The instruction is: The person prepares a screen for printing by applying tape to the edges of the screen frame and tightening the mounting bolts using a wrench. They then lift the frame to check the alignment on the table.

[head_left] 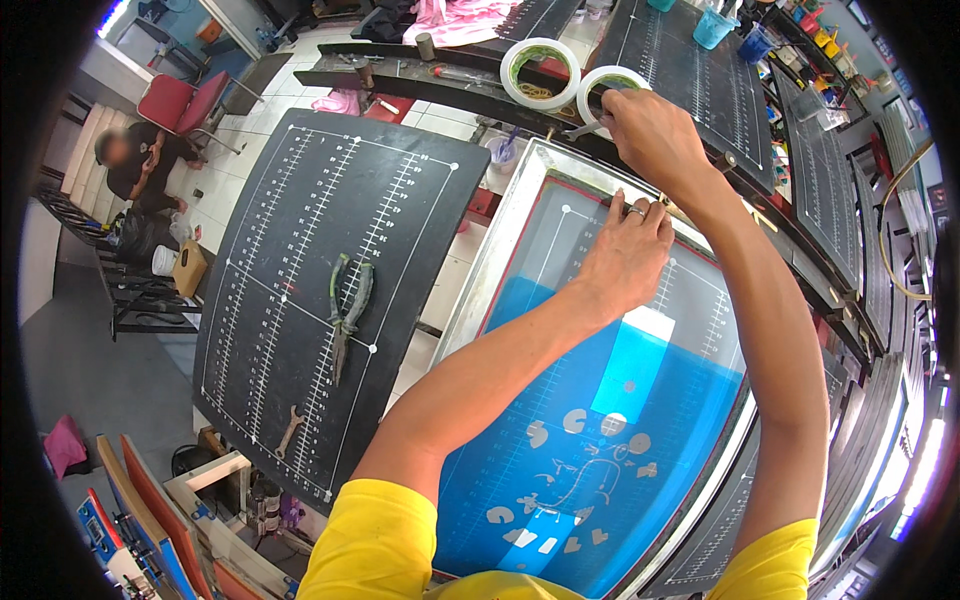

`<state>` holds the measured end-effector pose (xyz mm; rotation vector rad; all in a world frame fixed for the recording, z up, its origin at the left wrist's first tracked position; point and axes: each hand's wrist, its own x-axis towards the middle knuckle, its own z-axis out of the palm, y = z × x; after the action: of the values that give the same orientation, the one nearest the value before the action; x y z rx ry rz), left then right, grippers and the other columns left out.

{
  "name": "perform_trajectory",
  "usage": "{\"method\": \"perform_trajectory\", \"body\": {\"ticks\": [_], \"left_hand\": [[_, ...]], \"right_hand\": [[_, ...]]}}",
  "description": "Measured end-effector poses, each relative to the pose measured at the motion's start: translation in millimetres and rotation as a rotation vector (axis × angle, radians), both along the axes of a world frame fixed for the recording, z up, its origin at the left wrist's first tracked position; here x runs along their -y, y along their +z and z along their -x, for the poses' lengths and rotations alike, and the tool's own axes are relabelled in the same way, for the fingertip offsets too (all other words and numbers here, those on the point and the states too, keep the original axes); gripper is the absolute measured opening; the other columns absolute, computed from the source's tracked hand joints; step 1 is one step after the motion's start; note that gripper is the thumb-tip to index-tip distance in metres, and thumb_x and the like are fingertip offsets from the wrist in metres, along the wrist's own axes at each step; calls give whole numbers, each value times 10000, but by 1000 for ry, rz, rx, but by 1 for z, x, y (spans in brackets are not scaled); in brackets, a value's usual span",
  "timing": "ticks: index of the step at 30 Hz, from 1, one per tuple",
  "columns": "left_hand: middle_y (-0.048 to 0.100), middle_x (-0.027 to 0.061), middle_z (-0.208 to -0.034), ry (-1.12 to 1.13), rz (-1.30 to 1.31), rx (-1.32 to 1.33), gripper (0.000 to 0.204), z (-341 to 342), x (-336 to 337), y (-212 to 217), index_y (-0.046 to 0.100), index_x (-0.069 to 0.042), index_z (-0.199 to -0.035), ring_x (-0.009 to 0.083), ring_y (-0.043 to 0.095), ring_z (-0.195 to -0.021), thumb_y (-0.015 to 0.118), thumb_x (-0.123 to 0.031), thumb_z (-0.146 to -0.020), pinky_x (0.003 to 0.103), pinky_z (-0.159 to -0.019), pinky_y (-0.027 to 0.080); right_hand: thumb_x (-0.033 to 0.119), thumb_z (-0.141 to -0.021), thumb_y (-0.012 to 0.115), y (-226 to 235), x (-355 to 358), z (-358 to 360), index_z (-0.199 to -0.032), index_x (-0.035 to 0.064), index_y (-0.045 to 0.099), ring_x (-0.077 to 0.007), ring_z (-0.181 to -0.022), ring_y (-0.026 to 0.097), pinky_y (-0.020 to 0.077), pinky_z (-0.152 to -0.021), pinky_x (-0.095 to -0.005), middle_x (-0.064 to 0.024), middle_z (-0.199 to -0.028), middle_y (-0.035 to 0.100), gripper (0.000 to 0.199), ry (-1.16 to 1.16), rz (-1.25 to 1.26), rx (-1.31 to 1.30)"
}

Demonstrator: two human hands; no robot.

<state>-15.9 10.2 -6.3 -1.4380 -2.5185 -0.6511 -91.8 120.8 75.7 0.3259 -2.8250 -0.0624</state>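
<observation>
The left hand point(628, 255) rests spread on the screen frame point(498, 225), steadying it, I'd guess, while the right hand point(650, 128) grips a grey tool point(586, 129).

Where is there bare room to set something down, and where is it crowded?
The black board, printed marks aside, is bare above the pliers and left of the wrench. It is crowded at the tape rolls, with the right hand close by.

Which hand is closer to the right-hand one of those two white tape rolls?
Right. The right hand is close by that tape roll, partly covering it in this view. The left hand is farther off, nearer the body, at the blue screen's far end.
</observation>
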Motion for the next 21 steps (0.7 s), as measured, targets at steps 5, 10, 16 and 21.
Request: {"method": "perform_trajectory", "body": {"ticks": [5, 10, 16, 21], "left_hand": [[520, 220, -1250, -11, 5, 28, 446, 1, 3, 2, 571, 62, -1259, 355, 500, -1222, 611, -217, -913, 551, -1120, 329], [521, 224, -1225, -6, -43, 4, 428, -1, 3, 2, 565, 59, -1243, 365, 503, -1221, 613, -203, -908, 556, -1112, 333], [514, 228, -1240, -7, -47, -3, 414, 0, 1, 2, 572, 43, -1223, 378, 504, -1218, 630, -201, -893, 561, -1110, 333], [511, 228, -1247, -7, -13, 9, 412, 1, 2, 2, 577, 41, -1216, 381, 505, -1214, 640, -198, -887, 563, -1108, 332]], "right_hand": [[151, -891, 622, 7, 17, 14, -979, 55, 628, -326, -936, 643, 538, -753, -459, -131, -932, 670, 131, 76, -23, -48], [38, -801, 610, 13, 30, 27, -908, 13, 685, -317, -889, 679, 575, -741, -426, -151, -897, 697, 133, 135, -98, -89], [33, -790, 612, 8, 37, 33, -869, 9, 697, -311, -864, 691, 580, -723, -421, -152, -890, 708, 118, 141, -135, -90], [124, -853, 629, 2, 28, 23, -906, 19, 663, -319, -892, 672, 567, -737, -433, -148, -899, 694, 122, 61, -120, -53]]}}
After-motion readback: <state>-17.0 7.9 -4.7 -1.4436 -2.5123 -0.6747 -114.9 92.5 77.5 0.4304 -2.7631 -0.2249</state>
